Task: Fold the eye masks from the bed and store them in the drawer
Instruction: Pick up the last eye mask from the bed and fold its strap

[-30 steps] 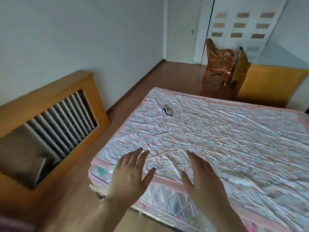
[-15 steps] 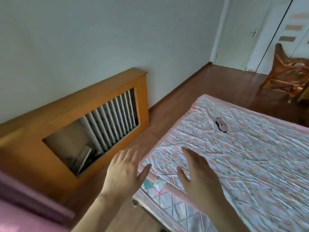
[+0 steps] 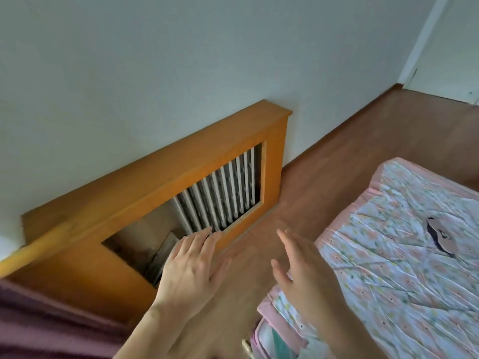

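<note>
One pink eye mask (image 3: 440,237) with a dark strap lies flat on the bed (image 3: 404,281), which has a floral, pink-edged cover and fills the right side. My left hand (image 3: 190,270) hovers flat over the floor in front of the radiator cover, fingers apart and empty. My right hand (image 3: 305,273) is held over the bed's near-left corner, fingers spread, holding nothing. The mask lies well to the right of both hands. No drawer is in view.
A wooden radiator cover (image 3: 160,182) with a slatted opening stands against the white wall at left. Wooden floor (image 3: 337,156) runs between it and the bed. A dark purple fabric (image 3: 39,330) fills the bottom-left corner. A white door frame (image 3: 425,42) stands at the far right.
The view has swung left: the bed and mask slid to the right edge, the radiator cover moved to centre. Both hands stay open and now hang over the floor and bed corner.
</note>
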